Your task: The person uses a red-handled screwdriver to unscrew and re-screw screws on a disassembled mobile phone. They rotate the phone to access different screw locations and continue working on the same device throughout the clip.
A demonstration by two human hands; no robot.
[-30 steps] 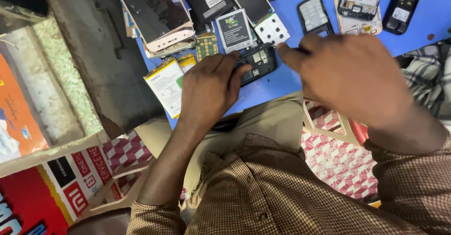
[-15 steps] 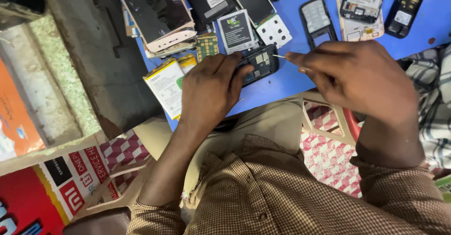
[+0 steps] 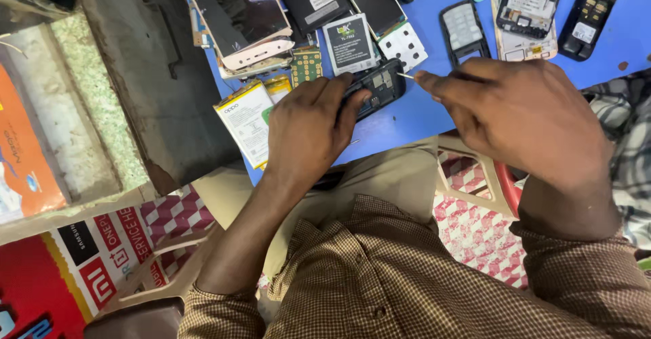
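The left hand [image 3: 308, 125] lies flat on a small black phone [image 3: 376, 88] with its back cover off. Its fingers [image 3: 342, 91] are bent over the phone's near end and press it down on the blue desk [image 3: 420, 112]. The right hand [image 3: 525, 112] is just beside the phone. Its fingers [image 3: 441, 85] are pinched tight on a thin tool [image 3: 405, 76], and the tip of the tool points at the phone's open back and nearly touches it.

The phone sits near the front edge of the desk. Just behind it lie a grey battery [image 3: 348, 41] and a white keypad piece [image 3: 404, 46]. A yellow and white battery [image 3: 245, 118] lies just left of the left hand. More open phones lie farther back on the desk.
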